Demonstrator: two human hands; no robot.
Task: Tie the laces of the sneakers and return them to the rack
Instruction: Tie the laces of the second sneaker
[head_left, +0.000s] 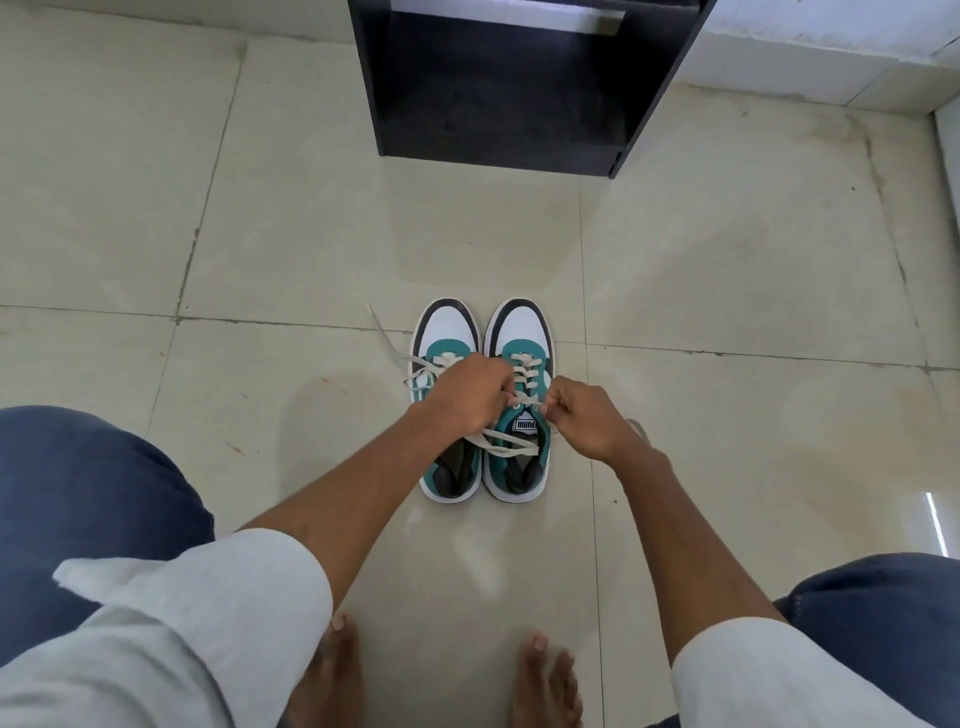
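Two teal, white and black sneakers stand side by side on the floor, toes pointing away from me. The left sneaker (448, 332) has loose cream laces (387, 347) trailing off to its left. Over the right sneaker (524, 327), my left hand (470, 392) and my right hand (584, 415) each pinch a strand of its cream lace (511, 446) above the tongue. One strand runs back across the shoe's opening. The black rack (498, 98) stands on the floor beyond the sneakers.
Pale floor tiles (291, 218) surround the shoes. My bare feet (545, 680) and blue-trousered knees (88, 493) are at the bottom of the view. A white wall base (831, 57) runs at the top right beside the rack.
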